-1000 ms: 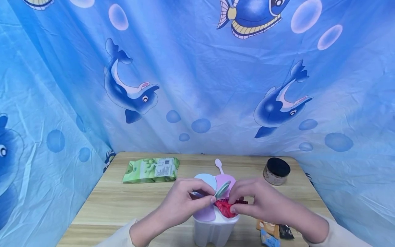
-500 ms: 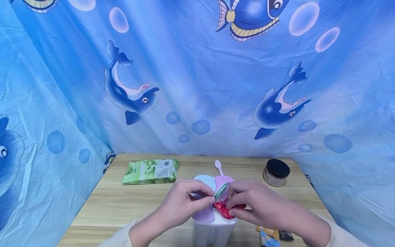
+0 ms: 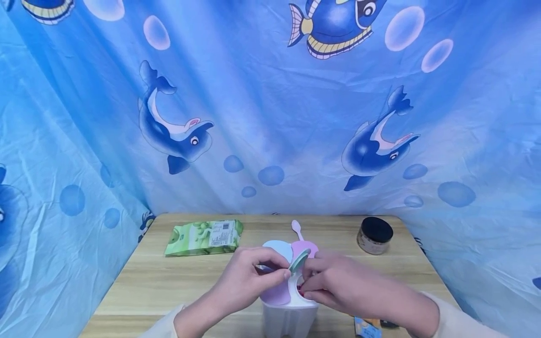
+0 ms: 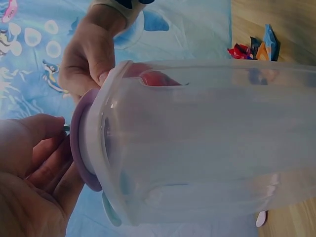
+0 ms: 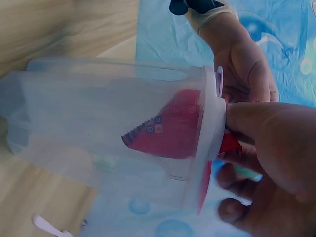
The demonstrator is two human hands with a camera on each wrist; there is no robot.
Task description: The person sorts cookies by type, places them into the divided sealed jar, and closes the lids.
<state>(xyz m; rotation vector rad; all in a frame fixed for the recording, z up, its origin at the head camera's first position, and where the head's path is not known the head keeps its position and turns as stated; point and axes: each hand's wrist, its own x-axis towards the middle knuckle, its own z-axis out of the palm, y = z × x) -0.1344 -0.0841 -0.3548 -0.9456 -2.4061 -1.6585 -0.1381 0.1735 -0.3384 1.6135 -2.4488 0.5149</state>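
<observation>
A tall translucent container with several coloured flap lids stands at the front middle of the table. My left hand pinches the green flap lid and keeps it raised. At the uncovered opening, my right hand pinches a red packet. Most of that packet hangs inside the container, seen through its wall in the right wrist view, and only a small red part sticks out by the fingers. The purple lid, blue lid and pink lid lie flat.
A green bag lies at the back left. Behind the container is a pink spoon. A jar with a black lid stands back right. Small packets, partly behind my right arm, lie at front right. A blue curtain surrounds the table.
My right hand has moved left and lowered the red packet through the opening, so little of it now shows from above. My left hand still holds the green lid up.
</observation>
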